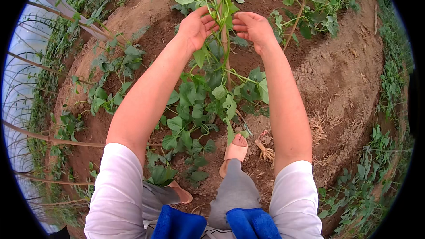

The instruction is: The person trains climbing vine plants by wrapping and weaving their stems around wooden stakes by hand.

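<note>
A climbing bean plant (187, 98) with broad green leaves twines up a thin wooden pole (224, 39) in front of me. On the left of the pole is my left hand (200, 27), palm turned inward, its fingertips at the green vines (217, 15). Whether those fingers pinch a stem cannot be told. My right hand (251, 28) is raised just right of the pole, fingers bent toward the vines, with a small gap between and nothing visible in it. Some leaves below have holes in them.
A second slanted pole (300, 13) with bean vines stands at the upper right. Several poles lean in from the left beside plastic sheeting (23, 73). A bare soil ridge (345, 63) runs along the right. My sandaled foot (236, 146) is near the plant's base, by dry roots (265, 149).
</note>
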Available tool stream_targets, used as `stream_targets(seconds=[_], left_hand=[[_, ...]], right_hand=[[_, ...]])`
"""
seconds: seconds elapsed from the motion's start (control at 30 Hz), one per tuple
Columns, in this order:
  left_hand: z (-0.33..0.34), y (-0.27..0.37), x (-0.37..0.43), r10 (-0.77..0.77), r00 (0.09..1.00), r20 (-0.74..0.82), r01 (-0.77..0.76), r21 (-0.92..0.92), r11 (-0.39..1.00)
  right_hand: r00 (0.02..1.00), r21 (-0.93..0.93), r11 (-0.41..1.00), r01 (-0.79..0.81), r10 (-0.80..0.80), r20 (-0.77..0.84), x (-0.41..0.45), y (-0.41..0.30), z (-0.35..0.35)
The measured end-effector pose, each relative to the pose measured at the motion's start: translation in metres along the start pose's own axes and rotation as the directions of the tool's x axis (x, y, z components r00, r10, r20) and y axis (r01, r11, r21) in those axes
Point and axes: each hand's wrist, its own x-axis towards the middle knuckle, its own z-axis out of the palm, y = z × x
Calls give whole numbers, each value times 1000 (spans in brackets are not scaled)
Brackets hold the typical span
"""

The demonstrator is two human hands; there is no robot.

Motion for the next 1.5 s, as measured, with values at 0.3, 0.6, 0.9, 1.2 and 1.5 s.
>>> stream_targets(seconds=[0.3,0.6,0.9,1.2,1.5], left_hand=[[-8,0,-4,39,999,15,-37,-134,990],[-3,5,-9,47,994,100,-45,-25,999],[0,7,-14,-41,999,14,43,-222,974],[2,6,-15,-73,995,-64,54,-263,963],[-4,5,-14,-60,998,22,63,-206,977]], right_hand=[[988,145,981,133,-142,56,1,-17,19],[904,346,937,55,-194,382,19,-30,25],[880,692,716,90,-382,280,10,-16,33],[841,667,744,29,-379,386,15,-21,29],[870,710,703,-39,-326,371,10,-36,34]])
